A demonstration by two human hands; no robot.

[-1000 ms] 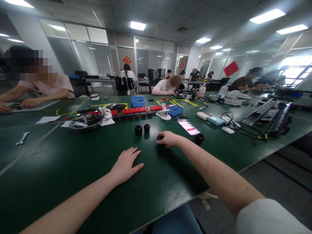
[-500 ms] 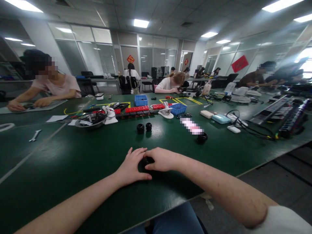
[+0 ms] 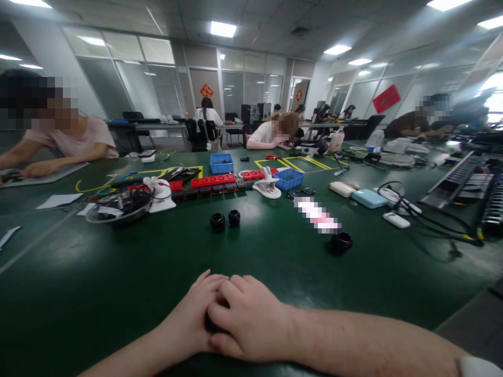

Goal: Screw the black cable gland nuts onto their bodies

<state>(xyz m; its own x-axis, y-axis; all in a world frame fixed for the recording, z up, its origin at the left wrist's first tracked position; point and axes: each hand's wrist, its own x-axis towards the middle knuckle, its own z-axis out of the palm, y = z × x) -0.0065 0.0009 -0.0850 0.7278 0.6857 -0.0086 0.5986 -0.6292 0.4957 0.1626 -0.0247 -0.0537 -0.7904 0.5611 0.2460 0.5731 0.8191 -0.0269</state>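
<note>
Nearer on the table [image 3: 126, 277] than half a second ago, the left hand [image 3: 190, 314] and right hand [image 3: 255, 319] touch, fingers curled in together. Between them, a dark patch [image 3: 211, 321] may be a black part; fingers cover it, so its long axis and grip I cannot tell. Straight beyond, on the far side, stand a larger black piece [image 3: 217, 222] and a smaller black piece [image 3: 234, 218]; a third black piece [image 3: 341, 242] lies farther right, nearer the right hand, beside a phone [image 3: 316, 214].

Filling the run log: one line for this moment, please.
right hand: overlaps left hand | between hands: contents hidden | table: black ring beside phone
</note>
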